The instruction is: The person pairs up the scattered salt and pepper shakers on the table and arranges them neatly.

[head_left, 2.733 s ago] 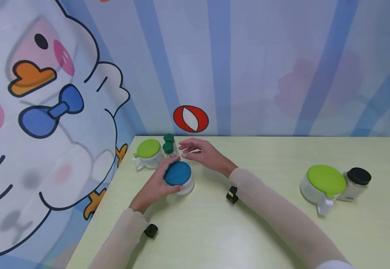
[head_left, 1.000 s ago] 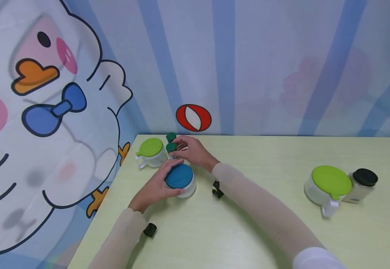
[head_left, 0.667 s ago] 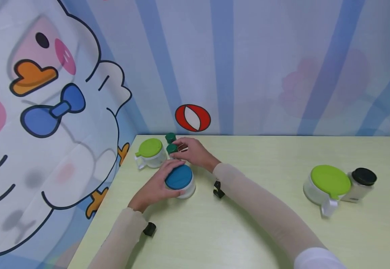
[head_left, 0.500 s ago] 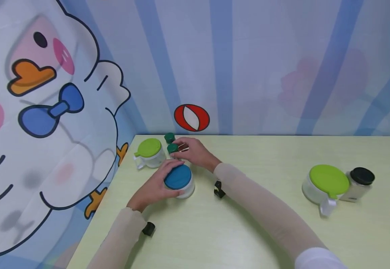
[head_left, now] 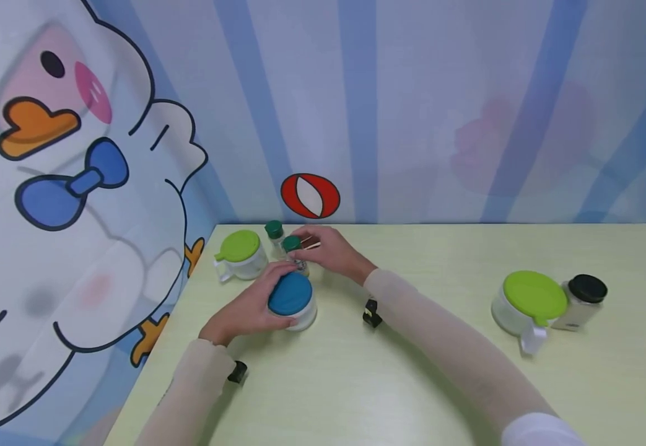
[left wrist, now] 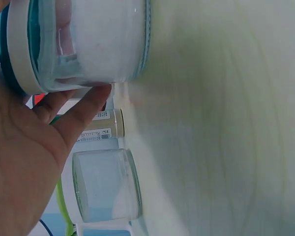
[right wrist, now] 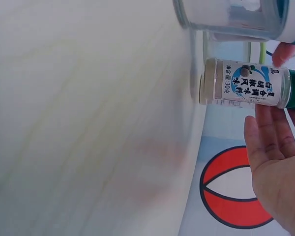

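Fingers of the left hand (head_left: 247, 313) are clamped round the blue-lidded jar (head_left: 291, 294), the thumb on its near side and the others reaching round the far side. The jar stands upright on the left part of the bench (head_left: 412, 378), and the left wrist view shows whitish contents through its clear wall. The right hand (head_left: 336, 251) pinches the green-capped shaker (right wrist: 250, 81) by its cap, thumb and fingers closed on it. The shaker is upright, just beyond the jar, with its printed label facing the right wrist camera; from these angles it is hard to say whether its base touches the bench.

A second green-capped bottle (head_left: 275, 234) stands close behind the shaker, a little to the left. Near it is a green-lidded pot (head_left: 241, 257) with a white handle. Well apart, on the right side of the bench, another green-lidded pot (head_left: 533, 300) has its handle pointing toward the person, and a black-lidded jar (head_left: 581, 301) stands just beside it. Behind the bench hangs a striped blue backdrop (head_left: 412, 111) with a red and white ball printed low on it; a large cartoon bird (head_left: 105, 210) fills the left.
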### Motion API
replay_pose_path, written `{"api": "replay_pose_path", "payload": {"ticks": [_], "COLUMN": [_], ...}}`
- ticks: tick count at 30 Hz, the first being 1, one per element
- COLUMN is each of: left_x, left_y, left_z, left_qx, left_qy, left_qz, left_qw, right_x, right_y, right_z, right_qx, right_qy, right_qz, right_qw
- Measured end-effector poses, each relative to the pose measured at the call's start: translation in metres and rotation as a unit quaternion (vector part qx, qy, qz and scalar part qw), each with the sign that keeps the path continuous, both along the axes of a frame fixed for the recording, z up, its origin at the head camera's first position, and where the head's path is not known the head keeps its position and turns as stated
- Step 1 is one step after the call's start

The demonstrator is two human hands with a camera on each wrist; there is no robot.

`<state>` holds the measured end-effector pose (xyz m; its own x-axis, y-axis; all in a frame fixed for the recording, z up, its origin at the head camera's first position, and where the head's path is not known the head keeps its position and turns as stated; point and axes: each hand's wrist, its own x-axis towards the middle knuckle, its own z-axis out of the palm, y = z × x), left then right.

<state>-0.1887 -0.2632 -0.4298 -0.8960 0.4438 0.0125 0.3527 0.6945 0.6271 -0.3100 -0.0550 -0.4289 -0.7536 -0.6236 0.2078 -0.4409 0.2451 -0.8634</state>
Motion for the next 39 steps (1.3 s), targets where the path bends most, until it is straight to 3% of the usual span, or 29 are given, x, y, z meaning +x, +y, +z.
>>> {"api": "replay_pose_path", "payload": {"ticks": [15,29,39], "left_x": [0.003,0.002,0.001], "left_y": [0.002,0.006,0.013], "left_z": [0.003,0.003,0.005], "left_qx": [0.011,0.003,-0.014], "left_qy": [-0.021,-0.006,0.001], "left_qz": [0.045,0.043,0.037], "left_qw": [0.9987,0.9990,0.9992], "right_x": [0.013,0.028,0.039], "right_y": [0.030,0.058,0.081], "right_z": [0.013,0.023,0.026], "right_qx": [-0.004,0.025,0.028], "right_qy": [-0.021,-0.061,-0.049], "right_qz": [-0.014,-0.006,-0.003], "right_qw": [0.9997,0.9978,0.9984]}}
